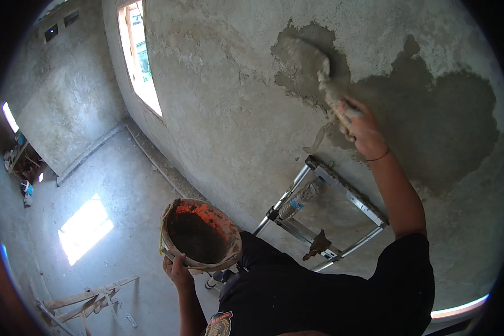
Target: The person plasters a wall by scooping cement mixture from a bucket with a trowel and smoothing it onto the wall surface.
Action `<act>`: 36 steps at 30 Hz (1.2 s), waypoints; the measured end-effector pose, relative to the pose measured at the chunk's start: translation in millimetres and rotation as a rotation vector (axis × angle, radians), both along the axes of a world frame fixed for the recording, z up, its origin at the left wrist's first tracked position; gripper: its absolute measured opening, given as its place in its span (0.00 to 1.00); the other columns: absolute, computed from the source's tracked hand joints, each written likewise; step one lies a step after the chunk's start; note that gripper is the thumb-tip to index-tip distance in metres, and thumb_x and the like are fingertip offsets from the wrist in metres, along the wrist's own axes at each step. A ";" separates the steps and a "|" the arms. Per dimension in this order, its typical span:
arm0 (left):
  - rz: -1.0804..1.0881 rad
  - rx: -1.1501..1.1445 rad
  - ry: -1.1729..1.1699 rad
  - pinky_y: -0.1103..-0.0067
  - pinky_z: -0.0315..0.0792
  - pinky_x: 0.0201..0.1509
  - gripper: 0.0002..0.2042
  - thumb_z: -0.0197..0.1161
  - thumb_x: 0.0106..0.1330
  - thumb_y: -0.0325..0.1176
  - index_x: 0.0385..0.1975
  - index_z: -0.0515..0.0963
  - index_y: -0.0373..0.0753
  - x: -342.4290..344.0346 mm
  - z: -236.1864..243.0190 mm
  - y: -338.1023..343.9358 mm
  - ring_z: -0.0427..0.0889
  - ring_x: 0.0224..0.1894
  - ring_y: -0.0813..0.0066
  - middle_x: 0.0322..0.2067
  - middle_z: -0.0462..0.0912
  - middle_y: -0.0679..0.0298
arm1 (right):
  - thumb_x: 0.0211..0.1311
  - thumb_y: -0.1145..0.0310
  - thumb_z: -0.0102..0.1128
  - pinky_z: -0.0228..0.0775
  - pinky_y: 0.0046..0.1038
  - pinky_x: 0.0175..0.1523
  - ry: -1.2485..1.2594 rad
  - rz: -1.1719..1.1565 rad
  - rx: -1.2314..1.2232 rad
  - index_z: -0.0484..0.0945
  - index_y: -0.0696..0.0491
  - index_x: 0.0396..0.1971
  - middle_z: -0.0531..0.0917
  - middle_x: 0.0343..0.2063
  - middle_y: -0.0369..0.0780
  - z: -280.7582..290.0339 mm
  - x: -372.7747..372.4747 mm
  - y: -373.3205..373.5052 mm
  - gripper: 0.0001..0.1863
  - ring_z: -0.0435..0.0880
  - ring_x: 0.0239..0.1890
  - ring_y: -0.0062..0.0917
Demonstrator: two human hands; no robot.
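My right hand is closed around the handle of a trowel, whose mortar-smeared blade lies against the wall. The blade is blurred. Under and around it spreads a patch of wet mortar, and a larger dark, damp-looking patch covers the wall to its right. Low at the left, my left hand grips the rim of a bucket with an orange inside. Grey mortar fills part of this bucket, which is tilted so its mouth shows.
An aluminium ladder stands by the wall before me, with a plastic bottle and a brown rag-like piece on it. A window opening is at upper left. A wooden sawhorse-like frame stands on the floor at lower left.
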State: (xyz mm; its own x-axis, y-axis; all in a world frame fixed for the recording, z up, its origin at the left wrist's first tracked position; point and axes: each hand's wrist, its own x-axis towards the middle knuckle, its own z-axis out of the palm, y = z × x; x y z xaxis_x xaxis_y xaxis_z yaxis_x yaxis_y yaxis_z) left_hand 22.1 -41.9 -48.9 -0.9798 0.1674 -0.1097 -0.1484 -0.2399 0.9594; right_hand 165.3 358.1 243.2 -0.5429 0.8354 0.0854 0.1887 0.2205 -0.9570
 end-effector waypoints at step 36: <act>-0.377 -0.224 0.722 0.77 0.66 0.21 0.06 0.57 0.42 0.30 0.16 0.72 0.34 15.4 96.1 51.2 0.73 0.16 0.72 0.14 0.73 0.63 | 0.52 0.68 0.63 0.73 0.37 0.44 -0.426 0.616 0.257 0.77 0.57 0.45 0.82 0.34 0.51 -198.1 45.2 -158.5 0.19 0.81 0.39 0.44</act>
State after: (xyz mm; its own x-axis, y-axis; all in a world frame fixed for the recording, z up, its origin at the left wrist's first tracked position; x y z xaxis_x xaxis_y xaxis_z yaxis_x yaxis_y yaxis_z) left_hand 37.5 9.3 47.1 -0.7049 0.5465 0.4522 0.4875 -0.0898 0.8685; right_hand 210.5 199.6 45.1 -0.9305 0.3564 -0.0844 0.2999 0.6088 -0.7345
